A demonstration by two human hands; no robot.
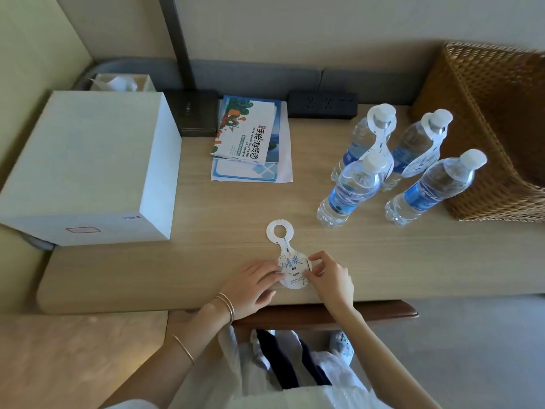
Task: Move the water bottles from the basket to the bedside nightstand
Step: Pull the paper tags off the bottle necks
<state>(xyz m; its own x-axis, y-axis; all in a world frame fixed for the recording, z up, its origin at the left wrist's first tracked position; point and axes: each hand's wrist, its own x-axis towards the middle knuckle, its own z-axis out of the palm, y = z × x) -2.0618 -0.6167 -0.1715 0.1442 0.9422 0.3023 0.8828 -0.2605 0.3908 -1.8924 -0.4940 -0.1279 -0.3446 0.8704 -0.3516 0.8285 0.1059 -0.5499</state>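
Observation:
Several clear water bottles with blue labels and white caps stand on the wooden tabletop [206, 219], right of centre. The two rear bottles [362, 137] [415, 146] carry white paper neck tags. The two front bottles [351, 190] [433, 187] have none. A wicker basket [498, 184] sits at the far right, beside the bottles. A loose white neck tag [290, 261] with blue writing lies flat near the table's front edge. My left hand [253, 286] and my right hand [330, 278] pinch its round lower part from either side.
A large white box [88, 166] fills the left of the table. Behind it are a tissue box [121, 82], a dark device [194, 112], brochures [250, 140] and a black power strip [323, 103]. A dark chair back [324, 315] presses against the front edge.

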